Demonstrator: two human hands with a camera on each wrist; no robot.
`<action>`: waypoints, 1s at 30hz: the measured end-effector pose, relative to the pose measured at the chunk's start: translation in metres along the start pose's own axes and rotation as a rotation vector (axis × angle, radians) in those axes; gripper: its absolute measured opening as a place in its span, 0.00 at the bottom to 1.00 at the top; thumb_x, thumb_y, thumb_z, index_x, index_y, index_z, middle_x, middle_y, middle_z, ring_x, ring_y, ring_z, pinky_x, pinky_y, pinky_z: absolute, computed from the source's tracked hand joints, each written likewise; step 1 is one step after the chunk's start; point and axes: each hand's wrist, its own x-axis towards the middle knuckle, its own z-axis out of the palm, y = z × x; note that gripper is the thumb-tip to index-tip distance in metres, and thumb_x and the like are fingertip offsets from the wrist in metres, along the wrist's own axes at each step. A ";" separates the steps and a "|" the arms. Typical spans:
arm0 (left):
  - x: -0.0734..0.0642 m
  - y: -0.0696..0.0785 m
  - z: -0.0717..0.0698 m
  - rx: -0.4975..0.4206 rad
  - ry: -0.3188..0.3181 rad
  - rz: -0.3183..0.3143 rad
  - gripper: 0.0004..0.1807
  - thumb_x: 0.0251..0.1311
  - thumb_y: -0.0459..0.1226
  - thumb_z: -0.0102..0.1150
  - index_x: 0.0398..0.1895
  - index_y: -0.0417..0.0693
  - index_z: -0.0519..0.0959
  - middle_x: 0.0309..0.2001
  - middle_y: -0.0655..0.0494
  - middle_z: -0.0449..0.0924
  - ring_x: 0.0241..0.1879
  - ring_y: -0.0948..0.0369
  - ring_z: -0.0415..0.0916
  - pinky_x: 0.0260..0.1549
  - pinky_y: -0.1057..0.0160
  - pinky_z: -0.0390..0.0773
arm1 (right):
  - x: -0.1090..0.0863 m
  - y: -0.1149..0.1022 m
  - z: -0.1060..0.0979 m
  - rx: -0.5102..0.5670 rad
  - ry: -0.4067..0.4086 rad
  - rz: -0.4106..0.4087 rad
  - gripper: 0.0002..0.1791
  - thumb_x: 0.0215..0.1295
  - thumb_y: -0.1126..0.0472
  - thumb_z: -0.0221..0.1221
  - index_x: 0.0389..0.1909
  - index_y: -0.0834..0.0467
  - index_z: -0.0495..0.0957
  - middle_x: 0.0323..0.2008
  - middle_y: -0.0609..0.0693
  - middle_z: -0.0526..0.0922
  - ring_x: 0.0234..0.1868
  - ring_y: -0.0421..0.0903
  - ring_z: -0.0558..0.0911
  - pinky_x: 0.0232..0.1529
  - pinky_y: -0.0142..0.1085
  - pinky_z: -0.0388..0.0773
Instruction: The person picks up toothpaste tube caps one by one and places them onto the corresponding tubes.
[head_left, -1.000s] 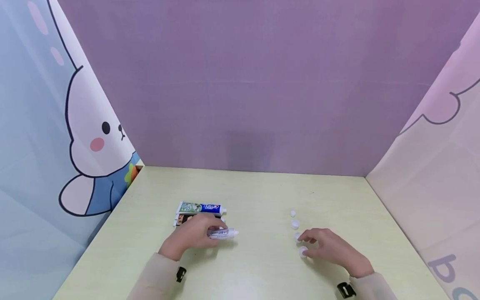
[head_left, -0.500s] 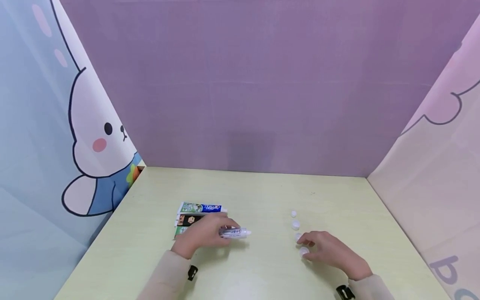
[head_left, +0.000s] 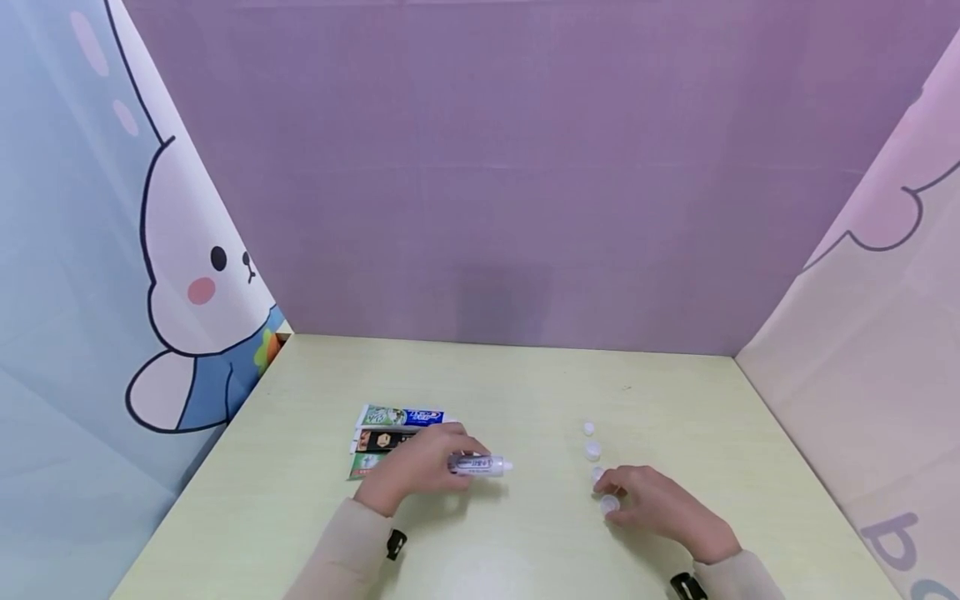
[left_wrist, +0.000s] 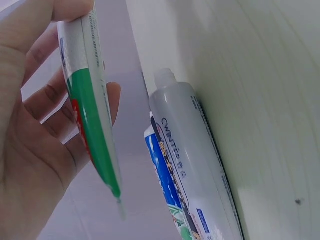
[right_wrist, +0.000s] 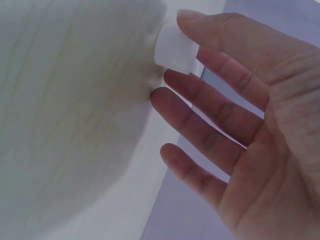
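Note:
My left hand (head_left: 429, 460) grips a white toothpaste tube (head_left: 477, 465) with a green tail end (left_wrist: 97, 122), held above the table with its nozzle pointing right. Other toothpaste tubes lie side by side just left of it, among them a green and blue one (head_left: 402, 417) and a black one (head_left: 382, 440). My right hand (head_left: 662, 507) rests low over a short row of white caps, its fingers loosely spread. The thumb tip meets the nearest cap (right_wrist: 176, 49); the index fingertip is hidden behind this cap. Another cap (head_left: 597, 474) is partly covered by the fingers.
Two more white caps, a wider one (head_left: 593, 451) and a small one (head_left: 588, 428), continue the row toward the back. The pale table (head_left: 517, 383) ends at a purple backdrop (head_left: 495, 208), with printed cloth hanging on both sides.
My left hand has carried its toothpaste tube to the right, uncovering more of the tubes lying behind. The right hand has stayed by the caps, with only a slight shift.

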 end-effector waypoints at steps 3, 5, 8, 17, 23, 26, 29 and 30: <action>0.002 0.001 0.000 -0.001 -0.002 0.002 0.21 0.50 0.40 0.70 0.51 0.61 0.86 0.40 0.69 0.79 0.35 0.69 0.71 0.34 0.71 0.75 | 0.000 -0.001 0.000 0.002 -0.001 0.001 0.17 0.52 0.64 0.72 0.44 0.59 0.84 0.42 0.45 0.86 0.40 0.41 0.82 0.42 0.37 0.81; 0.003 0.002 0.000 -0.002 -0.002 0.001 0.21 0.51 0.40 0.70 0.51 0.61 0.86 0.40 0.69 0.78 0.34 0.69 0.71 0.34 0.71 0.75 | -0.001 -0.001 0.001 0.004 0.002 -0.008 0.17 0.51 0.65 0.72 0.43 0.59 0.84 0.41 0.46 0.86 0.40 0.41 0.82 0.41 0.37 0.81; 0.006 0.003 0.001 0.001 0.000 0.009 0.21 0.51 0.40 0.70 0.51 0.62 0.86 0.40 0.69 0.78 0.34 0.70 0.71 0.34 0.71 0.74 | -0.001 -0.001 0.002 0.002 0.012 -0.021 0.16 0.50 0.67 0.72 0.42 0.59 0.84 0.40 0.46 0.85 0.39 0.40 0.82 0.40 0.36 0.81; 0.011 0.006 0.003 -0.017 0.017 0.039 0.19 0.50 0.39 0.69 0.49 0.59 0.87 0.38 0.69 0.78 0.34 0.70 0.70 0.34 0.71 0.75 | -0.001 0.000 0.002 0.006 0.008 0.006 0.12 0.52 0.69 0.70 0.37 0.54 0.83 0.35 0.40 0.82 0.36 0.37 0.79 0.38 0.35 0.79; 0.013 0.005 0.003 -0.019 0.008 0.036 0.19 0.50 0.39 0.70 0.49 0.59 0.87 0.38 0.69 0.78 0.34 0.70 0.70 0.34 0.71 0.75 | -0.001 -0.001 0.001 0.023 -0.010 0.021 0.12 0.53 0.69 0.69 0.38 0.55 0.83 0.36 0.41 0.83 0.36 0.37 0.79 0.38 0.35 0.79; 0.014 0.005 0.003 -0.027 0.000 0.021 0.20 0.51 0.39 0.70 0.50 0.60 0.87 0.38 0.70 0.78 0.34 0.70 0.70 0.34 0.71 0.74 | 0.000 -0.002 0.000 0.023 -0.012 0.012 0.12 0.54 0.69 0.69 0.38 0.55 0.84 0.36 0.41 0.83 0.37 0.37 0.80 0.38 0.34 0.79; 0.014 0.006 0.003 -0.031 -0.002 0.011 0.20 0.51 0.39 0.70 0.50 0.61 0.87 0.38 0.71 0.78 0.34 0.70 0.71 0.34 0.71 0.74 | 0.000 -0.002 0.000 0.020 -0.009 0.006 0.11 0.54 0.69 0.70 0.39 0.56 0.84 0.37 0.42 0.84 0.37 0.37 0.80 0.37 0.34 0.80; 0.014 0.006 0.002 -0.032 -0.003 0.011 0.20 0.51 0.39 0.70 0.50 0.61 0.87 0.38 0.71 0.78 0.34 0.70 0.71 0.34 0.71 0.74 | 0.001 -0.002 0.000 0.021 -0.008 0.002 0.11 0.54 0.69 0.69 0.39 0.56 0.84 0.37 0.42 0.84 0.37 0.37 0.80 0.37 0.34 0.80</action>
